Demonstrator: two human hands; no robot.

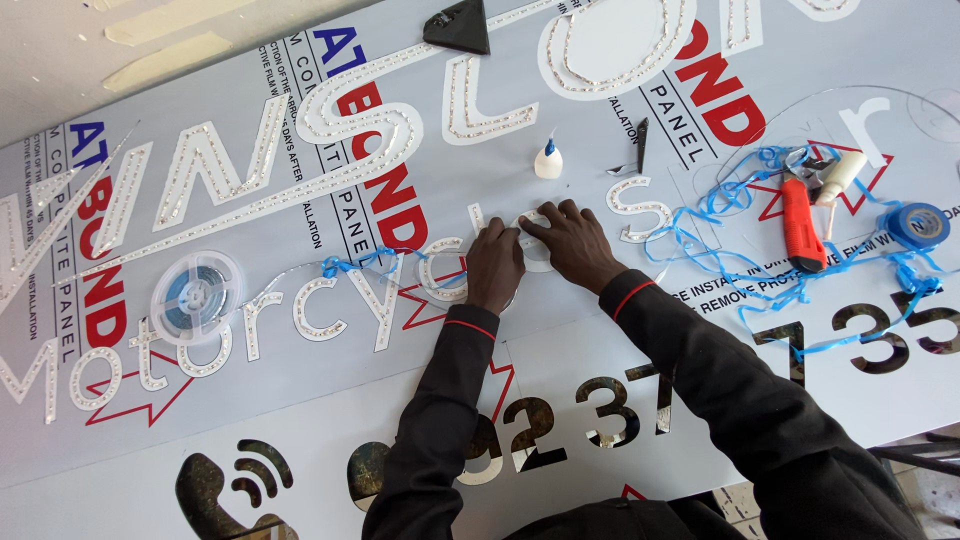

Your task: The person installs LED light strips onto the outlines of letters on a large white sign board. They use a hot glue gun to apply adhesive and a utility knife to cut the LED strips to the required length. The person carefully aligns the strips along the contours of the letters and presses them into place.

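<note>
We press both hands, left hand and right hand, fingertips pinching the thin, light, bendable cut-out letter; best held by its edges.

A glossy film-covered panel, translucent plastic letters and a clear plastic reel are seen.

White sign panel carries red and blue print, with black numerals. Just right of the hands, blue tape strips tangle around an orange knife; farther right, a blue roll.
</note>
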